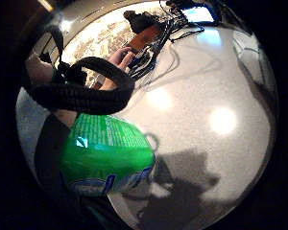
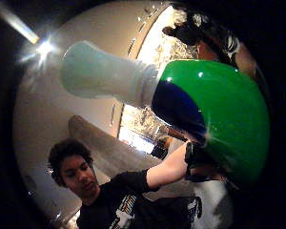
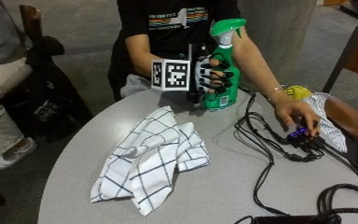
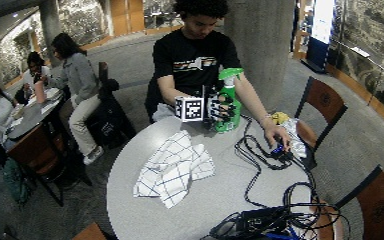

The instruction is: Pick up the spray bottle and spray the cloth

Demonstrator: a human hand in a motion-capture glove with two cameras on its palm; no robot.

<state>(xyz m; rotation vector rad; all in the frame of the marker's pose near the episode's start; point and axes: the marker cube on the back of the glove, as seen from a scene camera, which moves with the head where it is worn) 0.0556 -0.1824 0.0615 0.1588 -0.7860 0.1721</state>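
A green spray bottle [image 3: 224, 70] stands upright at the far side of the round grey table [image 3: 229, 186], its nozzle pointing to the right in the outside view. My gloved right hand [image 3: 210, 77] grips its body, fingers curled round it. The bottle's base appears to sit on or just above the tabletop. A white cloth with a dark check pattern [image 3: 151, 158] lies crumpled on the table, nearer the camera and to the left of the bottle. The bottle [image 1: 105, 153] fills the little finger side palm view, and its green body [image 2: 214, 114] and pale neck show in the thumb side view.
The person's bare left hand [image 3: 297, 114] rests on a small device with blue lights [image 3: 300, 135] at the table's right edge. Black cables [image 3: 272, 158] trail over the right half of the table. Chairs stand on both sides.
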